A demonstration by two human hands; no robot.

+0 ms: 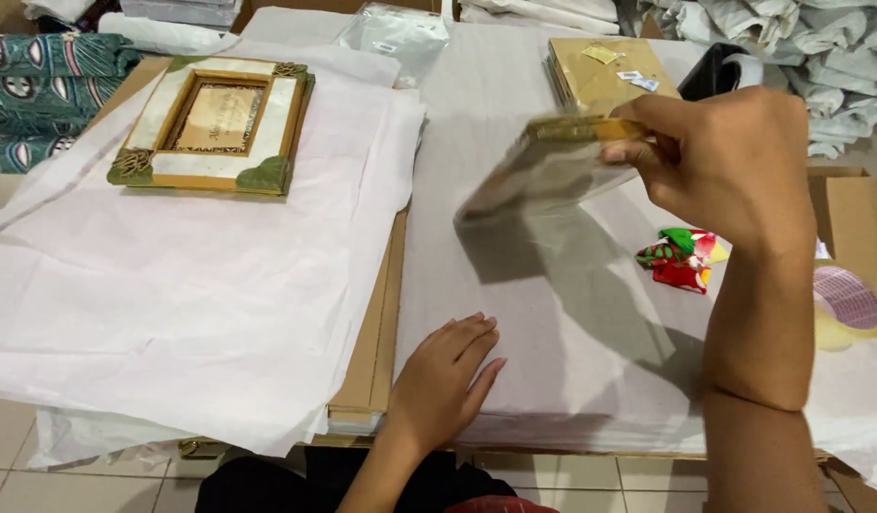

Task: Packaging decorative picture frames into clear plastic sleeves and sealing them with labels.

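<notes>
My right hand [733,161] grips the gold edge of a flat picture frame [543,171] and holds it tilted in the air above a sheet of white tissue paper [552,313]. The frame is blurred with motion. My left hand [445,380] lies flat, palm down, on the near edge of that paper, fingers together. A second frame [215,123], cream with gold trim and green corners, lies face up on another tissue sheet [172,285] at the far left.
A stack of flat cardboard [372,361] lies under the papers. A brown box [600,71] sits at the back. A red and green wrapper [680,258] and a tape roll [842,304] lie at the right. Folded patterned cloth [39,95] is at far left.
</notes>
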